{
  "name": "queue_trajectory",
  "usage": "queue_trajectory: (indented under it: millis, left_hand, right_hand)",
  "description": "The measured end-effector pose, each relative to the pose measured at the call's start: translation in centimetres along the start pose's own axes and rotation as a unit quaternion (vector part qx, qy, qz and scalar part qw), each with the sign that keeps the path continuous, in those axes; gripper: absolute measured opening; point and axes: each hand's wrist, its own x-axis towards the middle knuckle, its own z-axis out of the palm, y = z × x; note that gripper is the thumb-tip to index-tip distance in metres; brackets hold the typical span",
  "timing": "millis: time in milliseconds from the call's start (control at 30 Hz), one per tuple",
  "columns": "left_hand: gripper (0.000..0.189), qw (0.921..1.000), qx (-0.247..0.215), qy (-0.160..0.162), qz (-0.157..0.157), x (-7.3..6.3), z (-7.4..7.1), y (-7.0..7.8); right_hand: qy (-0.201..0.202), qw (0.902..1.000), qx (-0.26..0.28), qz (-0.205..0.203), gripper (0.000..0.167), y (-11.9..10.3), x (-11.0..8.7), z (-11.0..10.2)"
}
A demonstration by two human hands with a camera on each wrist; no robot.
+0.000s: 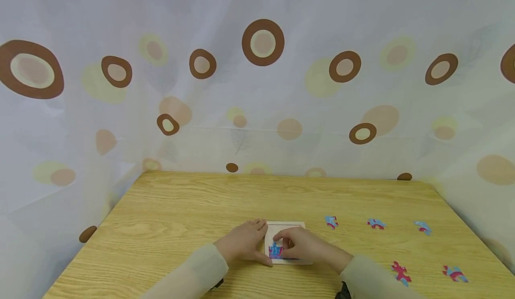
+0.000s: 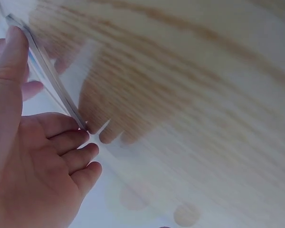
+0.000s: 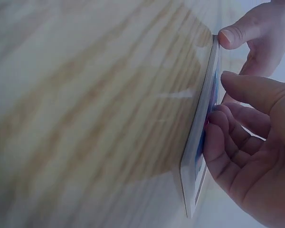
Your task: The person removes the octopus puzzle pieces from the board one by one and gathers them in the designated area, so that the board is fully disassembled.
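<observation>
A square puzzle board (image 1: 289,224) with a pale rim lies flat on the table. Blue and pink puzzle pieces (image 1: 273,252) fill part of its lower side. My left hand (image 1: 246,242) rests along the board's left edge, fingers stretched toward the far corner and the thumb at the near corner. Over the board, my right hand (image 1: 302,244) has its thumb and bent fingers about a blue puzzle piece (image 1: 275,246) at the lower left. In the right wrist view, the fingertips (image 3: 213,116) meet the board's face; the hand hides most of the piece and the board's lower right.
Loose puzzle pieces lie on the wooden table (image 1: 193,200) to the right: three in a far row, including a blue and pink one (image 1: 376,224), and two nearer, one mostly pink (image 1: 400,272). A spotted cloth (image 1: 261,98) hangs behind and beside the table.
</observation>
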Motion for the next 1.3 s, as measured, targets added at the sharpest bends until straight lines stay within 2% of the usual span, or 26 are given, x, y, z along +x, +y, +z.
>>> queue_trajectory:
  millis: [200, 467, 633, 800, 1067, 1200, 1300]
  left_hand:
    - [0.095, 0.9998, 0.018, 0.003, -0.001, -0.37, -0.22, 0.38]
    - [0.096, 0.9998, 0.018, -0.004, 0.003, -0.41, -0.27, 0.33]
    - [0.095, 0.9998, 0.021, 0.0, 0.005, -0.39, -0.27, 0.38]
    - [0.096, 0.9994, 0.034, -0.004, 0.0, -0.6, -0.56, 0.68]
    - [0.095, 0.9994, 0.033, -0.003, 0.003, -0.42, -0.4, 0.57]
    - [0.095, 0.9994, 0.034, -0.002, 0.003, -0.45, -0.4, 0.63]
    - [0.094, 0.9995, 0.032, -0.006, -0.001, -0.56, -0.56, 0.77]
  right_hand:
    - [0.0, 0.9994, -0.035, -0.001, 0.034, -0.35, 0.14, 0.38]
    - [-0.006, 0.9994, -0.034, -0.005, 0.026, -0.57, 0.36, 0.4]
    - [-0.016, 0.9997, -0.015, 0.011, 0.026, -0.19, 0.61, 0.17]
    - [-0.016, 0.9998, 0.015, 0.001, 0.03, 0.1, 0.54, 0.11]
    - [0.026, 0.9972, 0.07, -0.003, 0.02, 0.13, 0.22, 0.02]
    - [0.031, 0.9949, 0.097, 0.0, 0.016, -0.03, 0.01, -0.12]
    - [0.023, 0.9903, 0.137, 0.01, 0.012, -0.09, -0.29, -0.36]
